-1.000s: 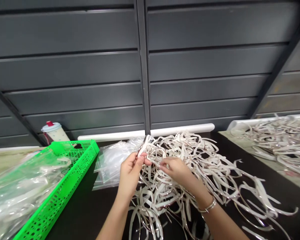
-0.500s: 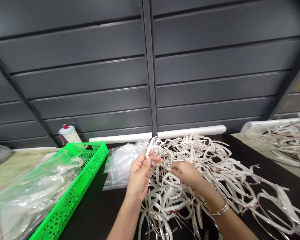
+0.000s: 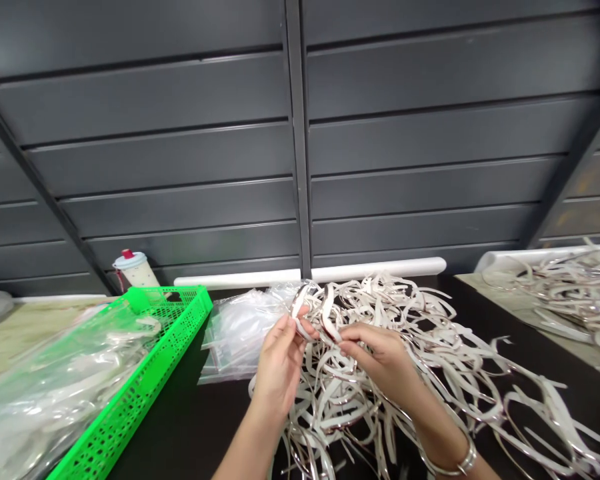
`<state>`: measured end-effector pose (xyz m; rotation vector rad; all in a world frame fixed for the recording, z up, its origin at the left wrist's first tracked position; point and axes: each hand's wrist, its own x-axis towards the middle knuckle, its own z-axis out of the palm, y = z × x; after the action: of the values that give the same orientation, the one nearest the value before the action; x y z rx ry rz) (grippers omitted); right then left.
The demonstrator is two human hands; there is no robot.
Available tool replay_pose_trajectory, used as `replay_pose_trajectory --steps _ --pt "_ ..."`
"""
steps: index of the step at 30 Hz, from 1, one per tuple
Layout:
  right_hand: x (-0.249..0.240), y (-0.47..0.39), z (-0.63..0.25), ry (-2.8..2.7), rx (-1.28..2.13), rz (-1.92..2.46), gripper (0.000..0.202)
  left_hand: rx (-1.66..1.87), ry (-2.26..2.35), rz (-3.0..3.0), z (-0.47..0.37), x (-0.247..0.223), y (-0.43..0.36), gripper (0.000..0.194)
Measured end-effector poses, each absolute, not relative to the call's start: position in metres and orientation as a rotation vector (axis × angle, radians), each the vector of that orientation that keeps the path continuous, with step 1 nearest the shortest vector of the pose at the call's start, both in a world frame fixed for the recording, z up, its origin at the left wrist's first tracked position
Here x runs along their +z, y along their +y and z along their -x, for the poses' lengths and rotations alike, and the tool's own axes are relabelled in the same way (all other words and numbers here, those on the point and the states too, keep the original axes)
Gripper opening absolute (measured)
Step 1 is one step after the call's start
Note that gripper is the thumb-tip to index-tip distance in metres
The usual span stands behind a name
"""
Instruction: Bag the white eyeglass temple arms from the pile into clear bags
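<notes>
My left hand (image 3: 281, 353) pinches a curved white strip with a shiny metallic edge (image 3: 297, 308) between thumb and fingers. A second curved white strip (image 3: 327, 313) is held by its lower end in the closed fingertips of my right hand (image 3: 377, 350). The two strips stand side by side, close together, over a tangled pile of similar white and metallic strips (image 3: 353, 417). Their exact kind I cannot make out. A bracelet (image 3: 463, 463) circles my right wrist. Behind my left hand lie clear plastic bags (image 3: 237, 330).
A green perforated crate (image 3: 153, 377) holding bagged strips (image 3: 87, 380) stands at the left. Behind it is a cup with a red-topped lid (image 3: 136, 267). White rolls (image 3: 380, 269) lie along the dark panelled wall (image 3: 220, 157). More strips (image 3: 580, 297) are heaped at the far right.
My right hand has come out of the pile with a strip and moved left toward the one in my left hand. My left hand keeps its strip. The view has shifted slightly.
</notes>
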<state>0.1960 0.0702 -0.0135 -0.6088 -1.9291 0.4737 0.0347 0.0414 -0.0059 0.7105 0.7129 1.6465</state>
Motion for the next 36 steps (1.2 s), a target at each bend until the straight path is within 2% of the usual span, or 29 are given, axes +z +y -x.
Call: replay_pose_trajectory --steps 14,20,24,28,32,36 --pt "-0.024 0.072 -0.19 -1.99 0.444 0.543 0.014 1.542 0.73 -0.946 -0.042 -0.008 0.033 0.021" --pt "-0.026 0.108 -0.227 -1.903 0.405 0.999 0.019 1.664 0.716 -0.869 -0.028 0.005 0.03 0.02" --pt "-0.043 0.133 -0.231 -2.044 0.366 1.299 0.023 1.728 0.711 -0.831 -0.02 0.009 0.03 0.017" --pt "-0.068 0.146 -0.22 -2.112 0.426 1.444 0.027 1.743 0.691 -0.815 -0.019 0.008 0.029 0.015" --pt "-0.085 0.154 -0.22 -2.101 0.508 1.588 0.016 1.725 0.677 -0.818 -0.021 0.009 0.03 0.014" --pt "-0.086 0.16 -0.227 -2.033 0.656 1.496 0.011 1.699 0.687 -0.827 -0.022 0.01 0.03 0.014"
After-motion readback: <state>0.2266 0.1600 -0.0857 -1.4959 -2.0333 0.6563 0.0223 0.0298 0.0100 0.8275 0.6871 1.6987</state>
